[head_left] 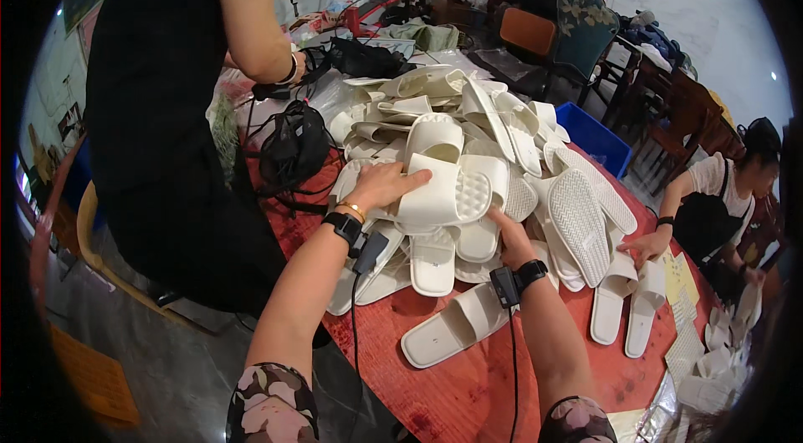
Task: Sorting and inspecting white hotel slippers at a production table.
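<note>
My left hand (386, 190) is closed on a cream-white slipper (428, 196) at the front of a big heap, its thumb lying across the broad strap. The bumpy insole of that slipper faces up. At the right side of the same cluster, my right hand (510, 235) grips the edge of another white slipper (478, 240); its fingertips are partly hidden. Under and between my hands lies one more slipper (432, 263), toe toward me. A single slipper (447, 332) rests on the red table (401, 393) beside my right wrist.
The slipper heap (452, 83) covers the table's middle. A person in black (167, 125) stands at the left by a black bag (294, 146). Another person's hand (646, 249) touches a pair of slippers (615, 301) at the right. A blue bin (595, 138) stands behind the heap.
</note>
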`<state>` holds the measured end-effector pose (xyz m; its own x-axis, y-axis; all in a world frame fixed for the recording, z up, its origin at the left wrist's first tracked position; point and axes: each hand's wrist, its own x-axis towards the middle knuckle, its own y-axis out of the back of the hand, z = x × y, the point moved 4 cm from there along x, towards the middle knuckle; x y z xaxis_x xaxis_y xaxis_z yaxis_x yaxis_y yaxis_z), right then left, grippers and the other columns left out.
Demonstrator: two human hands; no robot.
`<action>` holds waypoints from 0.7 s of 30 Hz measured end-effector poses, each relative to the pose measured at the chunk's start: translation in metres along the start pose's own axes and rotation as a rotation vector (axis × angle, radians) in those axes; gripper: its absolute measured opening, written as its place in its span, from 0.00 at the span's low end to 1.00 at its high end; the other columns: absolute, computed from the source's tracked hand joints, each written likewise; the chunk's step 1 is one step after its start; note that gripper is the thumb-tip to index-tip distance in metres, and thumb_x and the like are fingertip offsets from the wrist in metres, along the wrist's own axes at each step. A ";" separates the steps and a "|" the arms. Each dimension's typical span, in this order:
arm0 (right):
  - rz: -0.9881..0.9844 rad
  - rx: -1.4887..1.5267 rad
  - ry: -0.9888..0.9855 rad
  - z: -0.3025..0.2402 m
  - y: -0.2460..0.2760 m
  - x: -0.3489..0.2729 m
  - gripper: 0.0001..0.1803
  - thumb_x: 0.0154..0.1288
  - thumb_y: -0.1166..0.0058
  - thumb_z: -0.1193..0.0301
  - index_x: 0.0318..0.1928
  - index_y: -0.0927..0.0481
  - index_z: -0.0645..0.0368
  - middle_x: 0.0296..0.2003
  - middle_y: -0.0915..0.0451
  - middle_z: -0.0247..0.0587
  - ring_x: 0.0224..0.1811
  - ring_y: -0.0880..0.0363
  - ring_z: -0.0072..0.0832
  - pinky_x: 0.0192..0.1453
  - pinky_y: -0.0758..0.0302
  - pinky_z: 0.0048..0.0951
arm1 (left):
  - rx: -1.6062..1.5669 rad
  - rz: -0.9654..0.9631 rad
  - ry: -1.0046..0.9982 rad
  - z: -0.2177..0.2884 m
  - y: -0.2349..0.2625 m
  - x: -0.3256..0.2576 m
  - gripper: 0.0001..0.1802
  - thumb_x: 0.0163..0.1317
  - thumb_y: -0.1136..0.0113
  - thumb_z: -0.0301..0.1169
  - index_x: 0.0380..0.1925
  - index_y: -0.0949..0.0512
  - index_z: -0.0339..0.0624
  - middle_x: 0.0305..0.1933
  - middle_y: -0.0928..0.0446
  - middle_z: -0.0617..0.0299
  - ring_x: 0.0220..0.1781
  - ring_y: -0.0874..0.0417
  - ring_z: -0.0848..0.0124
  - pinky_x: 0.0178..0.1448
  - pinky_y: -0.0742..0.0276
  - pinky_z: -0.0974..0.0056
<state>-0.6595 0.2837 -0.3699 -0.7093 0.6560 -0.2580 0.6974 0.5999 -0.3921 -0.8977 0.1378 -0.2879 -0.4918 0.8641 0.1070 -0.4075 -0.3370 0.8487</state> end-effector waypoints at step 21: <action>0.227 0.079 0.654 -0.093 0.059 -0.334 0.25 0.54 0.39 0.71 0.53 0.25 0.65 0.43 0.21 0.39 0.44 0.23 0.25 0.49 0.25 0.29 | -0.583 0.069 -0.593 0.264 0.008 -0.157 0.30 0.62 0.42 0.49 0.51 0.28 0.32 0.49 0.25 0.51 0.49 0.25 0.60 0.56 0.32 0.58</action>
<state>-0.3715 0.1427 -0.2243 -0.3220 0.9174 0.2338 0.7941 0.3962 -0.4609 -0.6206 0.0981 -0.1612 -0.1094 0.8331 0.5422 -0.8045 -0.3946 0.4439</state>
